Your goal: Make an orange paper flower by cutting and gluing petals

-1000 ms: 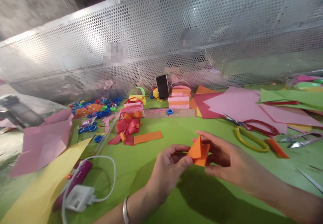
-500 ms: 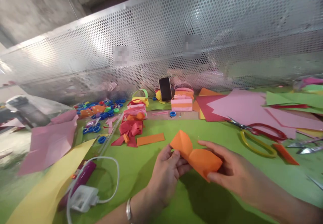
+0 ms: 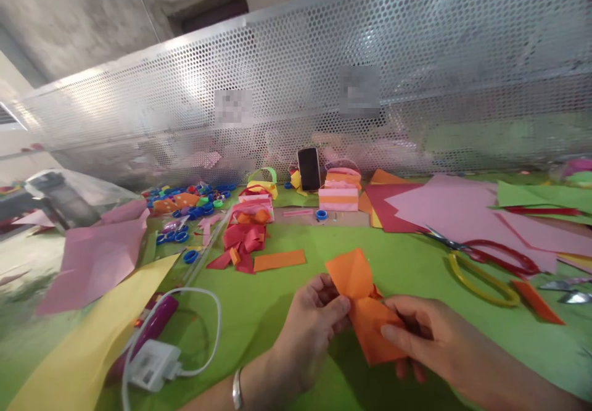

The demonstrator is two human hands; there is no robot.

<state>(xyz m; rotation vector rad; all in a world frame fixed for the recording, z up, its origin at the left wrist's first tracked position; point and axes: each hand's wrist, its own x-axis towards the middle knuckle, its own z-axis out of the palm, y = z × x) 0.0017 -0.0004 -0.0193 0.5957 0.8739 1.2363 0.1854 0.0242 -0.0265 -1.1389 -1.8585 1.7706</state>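
Note:
Between my hands is an orange paper bow (image 3: 374, 331), pinched narrow at its middle with two flaring halves. My left hand (image 3: 314, 318) pinches it near the middle, thumb on top. The fingers of my right hand (image 3: 420, 337) grip its lower right half, thumb on the face and the other fingers partly hidden behind. A flat orange paper strip (image 3: 280, 260) lies on the green surface beyond my left hand. Beside it is a red paper bow (image 3: 243, 238) with hanging tails.
Scissors (image 3: 481, 263) with red and yellow handles lie at right, near pink paper sheets (image 3: 439, 204). A phone (image 3: 309, 169) leans at the back by a pink paper bag (image 3: 339, 198). At left are a white charger (image 3: 155, 365) with cable and yellow paper (image 3: 92, 337).
The orange bow has turned so its flat face shows more, and moved slightly right. My right hand has shifted lower on its right half. The view has tilted slightly.

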